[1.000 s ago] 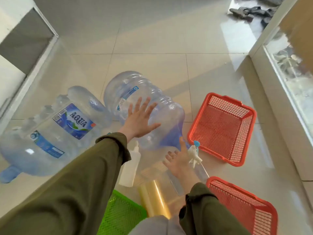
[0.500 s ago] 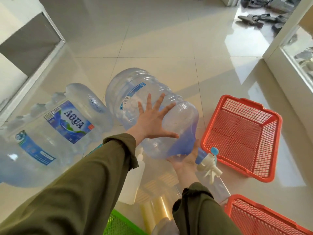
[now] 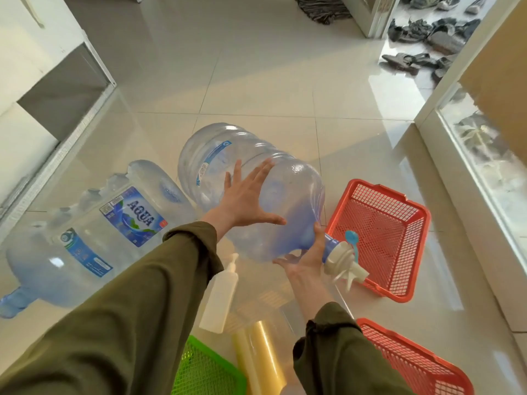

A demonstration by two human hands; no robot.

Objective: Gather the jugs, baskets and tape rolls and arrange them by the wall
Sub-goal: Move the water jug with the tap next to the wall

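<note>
I hold a clear blue water jug (image 3: 228, 155) on its side above the floor. My left hand (image 3: 245, 201) lies flat on its upper wall with fingers spread. My right hand (image 3: 306, 259) cups it from below at the neck, beside its white and blue tap (image 3: 343, 263). A second jug (image 3: 94, 232) with an AQUA label lies on the floor to the left. Two red baskets, one (image 3: 379, 238) to the right and one (image 3: 413, 363) at the bottom right, and a green basket (image 3: 205, 369) sit on the floor. A yellow roll (image 3: 262, 357) lies between the green and red baskets.
A white pump bottle (image 3: 221, 295) lies on the tiles under the held jug. A white wall and step (image 3: 54, 89) run along the left. A glass wall with a white frame (image 3: 467, 155) runs along the right. Shoes (image 3: 422, 44) are piled at the far right.
The jug has come up off the floor, its tap end rising. My right hand has shifted under its neck. My left hand stays pressed on its side.
</note>
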